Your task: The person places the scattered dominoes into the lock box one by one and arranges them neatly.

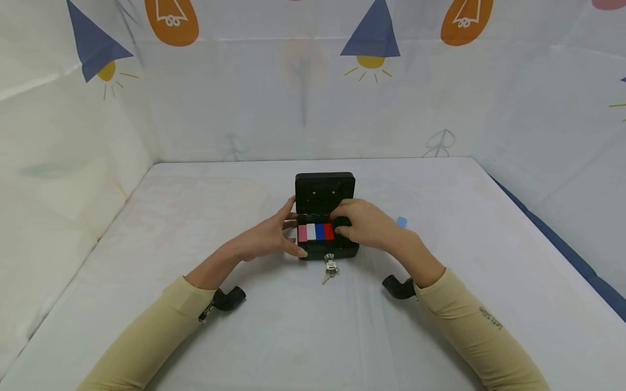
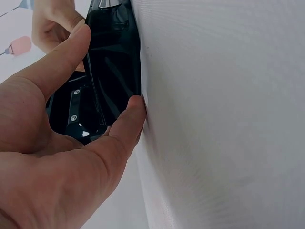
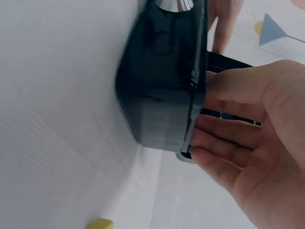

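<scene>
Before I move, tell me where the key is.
In the head view, the key is near the middle, just below the silver lock on the front of the open black box, to the right of the left hand.

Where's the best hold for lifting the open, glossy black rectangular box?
I'd grip the black box by its outer side walls, coming from left and right: they're flat and opposite each other, whereas its raised lid is hinged and might swing.

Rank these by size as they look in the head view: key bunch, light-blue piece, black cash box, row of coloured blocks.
1. Black cash box, lid open
2. Row of coloured blocks
3. Key bunch, narrower than the row
4. Light-blue piece, clearly smallest
</scene>
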Demonstrator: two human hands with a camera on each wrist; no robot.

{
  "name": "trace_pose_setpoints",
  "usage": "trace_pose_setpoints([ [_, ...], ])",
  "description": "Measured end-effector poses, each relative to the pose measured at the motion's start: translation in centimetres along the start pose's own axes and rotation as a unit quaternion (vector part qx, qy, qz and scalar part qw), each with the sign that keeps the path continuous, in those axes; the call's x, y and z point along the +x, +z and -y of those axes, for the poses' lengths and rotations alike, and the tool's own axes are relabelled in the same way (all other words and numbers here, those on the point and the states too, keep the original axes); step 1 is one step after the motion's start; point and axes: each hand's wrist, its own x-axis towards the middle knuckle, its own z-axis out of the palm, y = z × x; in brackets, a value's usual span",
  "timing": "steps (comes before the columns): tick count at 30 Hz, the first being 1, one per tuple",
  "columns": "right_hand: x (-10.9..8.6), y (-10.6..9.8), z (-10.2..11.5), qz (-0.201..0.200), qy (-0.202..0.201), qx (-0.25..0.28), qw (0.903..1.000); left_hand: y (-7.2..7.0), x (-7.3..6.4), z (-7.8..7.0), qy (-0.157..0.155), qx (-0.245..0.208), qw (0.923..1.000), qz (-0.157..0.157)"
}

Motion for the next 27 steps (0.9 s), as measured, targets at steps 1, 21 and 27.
trace_pose_setpoints([
  [1,0.0,-0.1,-0.1,-0.002,0.002,0.001,1.0,0.0,0.0,0.0,0.0,0.0,1.0,0.0],
  [21,-1.0,-2.5,-2.5,0.013,0.061,0.01,0.998,0.1,0.0,-0.1,-0.004,0.007,1.0,-0.005],
  [27,-1.0,-2.6,-3.7,0.023,0.049,0.006,0.9985,0.2,0.0,-0.1,-0.002,0.018,0.9998,-0.008],
])
